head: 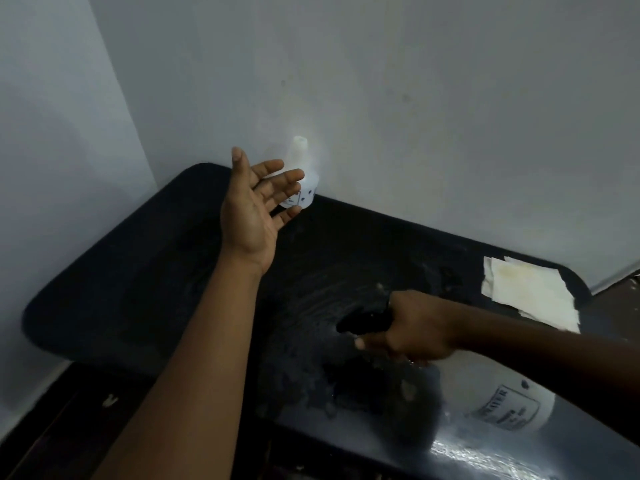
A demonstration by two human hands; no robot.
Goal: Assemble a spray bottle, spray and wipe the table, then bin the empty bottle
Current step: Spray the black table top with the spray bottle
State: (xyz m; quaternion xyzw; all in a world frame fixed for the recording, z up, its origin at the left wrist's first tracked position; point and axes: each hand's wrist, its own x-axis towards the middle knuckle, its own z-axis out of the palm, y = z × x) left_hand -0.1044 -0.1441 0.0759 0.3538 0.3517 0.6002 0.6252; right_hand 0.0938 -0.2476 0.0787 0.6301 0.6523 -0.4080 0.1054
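My right hand [412, 327] is closed around the neck of a white spray bottle [498, 400] with printed lettering. Its black trigger head [363, 322] points left over the dark table [138, 271]. The bottle hangs tilted above the table's near right part. A second white bottle [301, 168], with an open neck and no sprayer, stands at the table's back edge against the wall. My left hand [256, 202] is open, palm up, with its fingertips in front of that bottle's lower half. Whether they touch it I cannot tell.
A stack of white paper towels [530, 292] with a yellowish stain lies at the table's right end. Wet streaks and droplets [329, 386] cover the middle and near part of the tabletop. A pale wall [415, 98] runs behind the table, with dark floor [69, 427] at the lower left.
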